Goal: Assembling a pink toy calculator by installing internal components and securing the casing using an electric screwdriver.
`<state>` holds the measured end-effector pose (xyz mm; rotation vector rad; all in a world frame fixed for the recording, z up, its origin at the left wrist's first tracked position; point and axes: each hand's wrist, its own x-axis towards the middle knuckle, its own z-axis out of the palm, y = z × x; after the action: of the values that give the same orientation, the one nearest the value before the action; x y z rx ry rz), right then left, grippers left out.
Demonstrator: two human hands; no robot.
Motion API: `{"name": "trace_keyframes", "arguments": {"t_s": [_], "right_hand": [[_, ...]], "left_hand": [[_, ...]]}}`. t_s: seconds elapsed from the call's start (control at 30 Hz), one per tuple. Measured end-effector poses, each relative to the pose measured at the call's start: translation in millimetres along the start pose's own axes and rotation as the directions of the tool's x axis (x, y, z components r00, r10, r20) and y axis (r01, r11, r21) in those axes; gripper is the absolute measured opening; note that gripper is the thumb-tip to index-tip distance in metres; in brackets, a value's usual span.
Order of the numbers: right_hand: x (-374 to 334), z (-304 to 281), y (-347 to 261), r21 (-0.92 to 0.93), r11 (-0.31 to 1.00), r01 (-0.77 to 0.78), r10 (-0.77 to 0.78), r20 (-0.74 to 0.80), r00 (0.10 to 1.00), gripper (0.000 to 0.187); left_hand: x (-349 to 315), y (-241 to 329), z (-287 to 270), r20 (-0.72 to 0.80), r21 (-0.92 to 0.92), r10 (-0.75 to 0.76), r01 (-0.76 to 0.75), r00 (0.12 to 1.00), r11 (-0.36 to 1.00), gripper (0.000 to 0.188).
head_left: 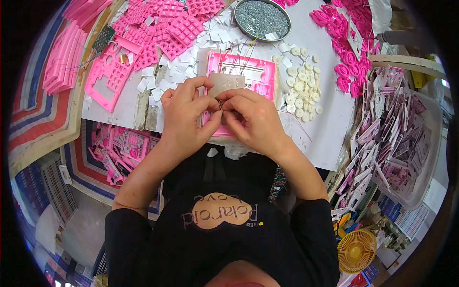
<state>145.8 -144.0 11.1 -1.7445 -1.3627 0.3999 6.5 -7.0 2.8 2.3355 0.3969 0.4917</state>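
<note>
In front of me lies a pink plastic toy casing (268, 76), open side up. A flat beige-grey plate (228, 82) rests across its middle, and several thin wires (237, 60) rise past the plate's far edge. Over the near half of the casing, my left hand (188, 109) and my right hand (253, 115) meet fingertip to fingertip. Both are closed in a pinch on a thin dark wire (220, 104), which makes a small loop between them. The fingers hide the wire's ends and part of the casing.
Pink button sheets (186, 29) and white paper squares (178, 71) cover the back left. Beyond the casing stands a round tray (236, 19) of small screws. White plastic discs (302, 83) lie right of it, near pink rings (342, 71). A bin (420, 184) of printed parts stands far right.
</note>
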Motion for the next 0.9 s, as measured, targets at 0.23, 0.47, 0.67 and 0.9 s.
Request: {"name": "trace_keyframes", "arguments": {"t_s": [0.23,0.47,0.67,0.9], "right_hand": [[2.1,-3.7,-2.6,-0.029,0.999,0.024,-0.023,0.044,0.999,0.009],[1.7,-2.2,-1.9,-0.055,0.997,0.051,-0.048,0.053,0.997,0.01],[4.1,1.0,-1.4,-0.007,0.998,0.061,-0.06,0.025,0.998,0.011],[4.5,-2.2,0.3,0.033,0.999,-0.003,0.0,0.091,0.996,0.012]], "left_hand": [[3.7,-0.5,-6.1,0.042,0.01,0.06,-0.06,0.997,0.998,0.015],[3.5,-4.1,-7.2,0.069,-0.014,0.064,-0.063,0.996,0.998,0.017],[1.8,-8.5,-2.4,0.041,-0.067,0.043,-0.041,0.998,0.997,0.016],[3.0,-11.0,-6.6,0.047,-0.108,0.015,-0.01,0.999,0.994,0.014]]}}
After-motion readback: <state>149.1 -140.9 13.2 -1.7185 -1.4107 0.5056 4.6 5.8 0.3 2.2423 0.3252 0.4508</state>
